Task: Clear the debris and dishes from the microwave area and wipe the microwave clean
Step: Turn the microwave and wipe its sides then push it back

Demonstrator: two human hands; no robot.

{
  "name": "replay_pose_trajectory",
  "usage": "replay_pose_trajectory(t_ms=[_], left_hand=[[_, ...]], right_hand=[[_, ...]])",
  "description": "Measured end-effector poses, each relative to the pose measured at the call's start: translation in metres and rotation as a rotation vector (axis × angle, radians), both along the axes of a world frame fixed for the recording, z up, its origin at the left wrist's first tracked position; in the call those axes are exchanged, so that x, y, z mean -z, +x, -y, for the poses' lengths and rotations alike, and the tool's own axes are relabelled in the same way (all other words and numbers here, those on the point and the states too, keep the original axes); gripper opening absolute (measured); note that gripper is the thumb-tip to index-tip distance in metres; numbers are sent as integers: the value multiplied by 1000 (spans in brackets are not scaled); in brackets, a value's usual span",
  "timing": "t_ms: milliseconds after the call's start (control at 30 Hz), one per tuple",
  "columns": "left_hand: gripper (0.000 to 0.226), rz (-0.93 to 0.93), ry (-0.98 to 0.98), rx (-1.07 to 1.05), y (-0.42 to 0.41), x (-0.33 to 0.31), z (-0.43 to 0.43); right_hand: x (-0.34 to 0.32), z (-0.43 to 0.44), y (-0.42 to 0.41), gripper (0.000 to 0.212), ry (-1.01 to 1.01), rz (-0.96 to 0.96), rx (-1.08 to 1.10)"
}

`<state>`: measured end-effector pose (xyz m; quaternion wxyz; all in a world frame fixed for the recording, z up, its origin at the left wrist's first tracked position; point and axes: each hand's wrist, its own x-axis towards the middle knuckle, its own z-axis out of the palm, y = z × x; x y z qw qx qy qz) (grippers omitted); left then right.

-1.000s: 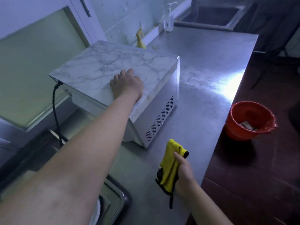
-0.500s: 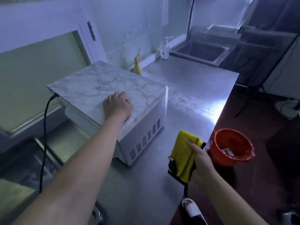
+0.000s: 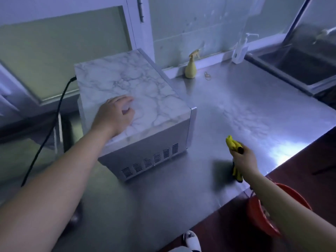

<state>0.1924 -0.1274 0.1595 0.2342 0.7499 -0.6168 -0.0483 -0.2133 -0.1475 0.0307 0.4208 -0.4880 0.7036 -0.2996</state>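
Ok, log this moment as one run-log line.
left hand: open, on microwave top | right hand: grips cloth above counter | cloth: apart from microwave

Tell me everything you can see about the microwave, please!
The microwave is a boxy machine standing flat on the shiny metal counter, turned at an angle. Its top has a white marble pattern with grey veins, and its sides look like silver-grey metal. The side nearest us has a row of little vent slots along the bottom. A black cord comes out of its far left corner and hangs down. The person's left hand is spread over the top. The door's face cannot be seen.
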Motion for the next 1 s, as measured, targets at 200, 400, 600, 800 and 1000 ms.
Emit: replay_pose_trajectory(t_ms=[200,400,600,800,1000], left_hand=[[46,-66,13,-165,-7,-4,-5],[48,-72,34,-243,-12,-5,-7],[51,127,103,-368,-37,0,-7],[60,185,243,-445,-64,7,-20],[60,189,278,-431,-67,3,-22]], right_hand=[[57,38,-40,57,-51,-622,-523],[88,16,-26,72,156,-832,-720],[9,53,1,52,38,-364,-474],[-96,95,59,60,-380,-205,-325],[-159,140,175,21,-566,-158,-649]])
